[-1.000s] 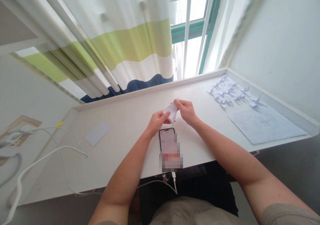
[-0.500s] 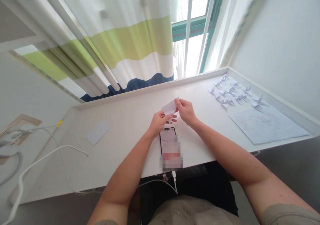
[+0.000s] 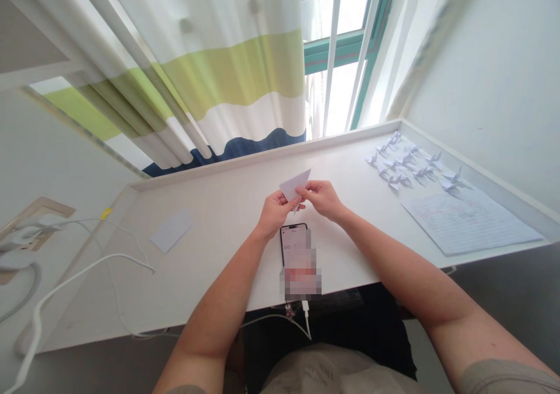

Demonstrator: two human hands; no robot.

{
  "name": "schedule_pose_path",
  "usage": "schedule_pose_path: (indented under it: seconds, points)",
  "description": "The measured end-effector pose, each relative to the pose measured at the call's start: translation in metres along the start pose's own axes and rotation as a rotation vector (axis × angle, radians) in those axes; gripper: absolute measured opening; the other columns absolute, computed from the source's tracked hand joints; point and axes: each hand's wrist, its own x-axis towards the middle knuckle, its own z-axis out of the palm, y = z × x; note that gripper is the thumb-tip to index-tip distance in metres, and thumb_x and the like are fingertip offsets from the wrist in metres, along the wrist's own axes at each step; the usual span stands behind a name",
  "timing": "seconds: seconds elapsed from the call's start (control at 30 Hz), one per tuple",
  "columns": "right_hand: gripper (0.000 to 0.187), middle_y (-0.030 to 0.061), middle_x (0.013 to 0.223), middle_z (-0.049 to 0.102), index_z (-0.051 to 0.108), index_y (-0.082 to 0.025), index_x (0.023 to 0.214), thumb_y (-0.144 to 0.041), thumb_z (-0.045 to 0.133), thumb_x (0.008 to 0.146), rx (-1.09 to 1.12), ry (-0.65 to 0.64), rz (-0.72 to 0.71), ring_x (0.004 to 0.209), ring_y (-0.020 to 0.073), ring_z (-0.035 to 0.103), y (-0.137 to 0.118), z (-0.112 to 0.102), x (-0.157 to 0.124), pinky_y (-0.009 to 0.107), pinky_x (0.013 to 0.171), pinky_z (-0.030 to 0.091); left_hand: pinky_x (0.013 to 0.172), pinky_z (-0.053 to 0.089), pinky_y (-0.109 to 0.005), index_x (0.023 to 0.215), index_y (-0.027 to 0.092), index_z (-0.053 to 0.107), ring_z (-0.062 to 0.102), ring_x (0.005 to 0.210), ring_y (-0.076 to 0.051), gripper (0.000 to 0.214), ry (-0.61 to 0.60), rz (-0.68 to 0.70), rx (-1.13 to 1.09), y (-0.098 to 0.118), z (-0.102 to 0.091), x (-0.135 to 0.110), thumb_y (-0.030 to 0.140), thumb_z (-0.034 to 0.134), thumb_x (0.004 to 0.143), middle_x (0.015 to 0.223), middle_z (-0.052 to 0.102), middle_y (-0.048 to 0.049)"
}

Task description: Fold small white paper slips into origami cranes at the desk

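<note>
A small white sheet of paper (image 3: 294,184), folded into a triangle, is held up above the white desk (image 3: 219,254). My left hand (image 3: 275,212) pinches its lower left edge. My right hand (image 3: 322,198) pinches its lower right side, fingers closed on it. Just below both hands a phone (image 3: 296,254) lies flat on the desk with its screen lit and a cable plugged into its near end.
Several small folded paper cranes (image 3: 409,163) lie at the desk's far right, beside a lined sheet (image 3: 470,222). A loose paper slip (image 3: 171,231) rests at the left. White cables (image 3: 87,265) trail over the left side. A striped curtain (image 3: 210,84) and a window stand behind.
The paper has gone from a curled, half-folded shape to a flat triangle pointing up. Both hands have drawn closer together on its lower edge.
</note>
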Motion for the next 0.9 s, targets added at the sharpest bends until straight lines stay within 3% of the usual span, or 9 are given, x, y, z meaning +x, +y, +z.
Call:
schedule_pose_path:
  seconds: [0.17,0.5,0.9]
  points:
    - [0.060,0.0035,0.065,0.069,0.068,-0.018,0.065,-0.076,0.083,0.073,0.037,0.008,0.008,0.059,0.0174,0.064,-0.0010,0.0005,0.0002,0.032,0.059,0.050,0.077,0.058,-0.038,0.109,0.012,0.076,0.075,0.076,-0.019,0.046,-0.027,0.012,0.044,0.0043,0.0020,-0.0027,0.047,0.088,0.083,0.099,0.082,-0.0115]
    - [0.058,0.0026,0.064,0.067,0.067,-0.018,0.064,-0.073,0.079,0.080,0.022,0.010,-0.022,0.061,0.0155,0.060,-0.0007,0.0040,-0.0018,0.030,0.061,0.047,0.069,0.059,-0.036,0.099,0.012,0.077,0.077,0.067,-0.022,0.056,0.004,0.025,0.076,0.0022,0.0000,0.0004,0.063,0.086,0.079,0.089,0.081,-0.0111]
    - [0.056,0.0031,0.063,0.068,0.066,-0.020,0.065,-0.072,0.084,0.074,0.029,0.059,-0.002,0.058,0.0160,0.060,0.0038,0.0051,-0.0011,0.031,0.055,0.048,0.078,0.063,-0.040,0.105,0.012,0.077,0.080,0.078,-0.026,0.060,-0.025,0.028,0.043,-0.0044,-0.0004,0.0019,0.064,0.087,0.078,0.096,0.082,-0.0139]
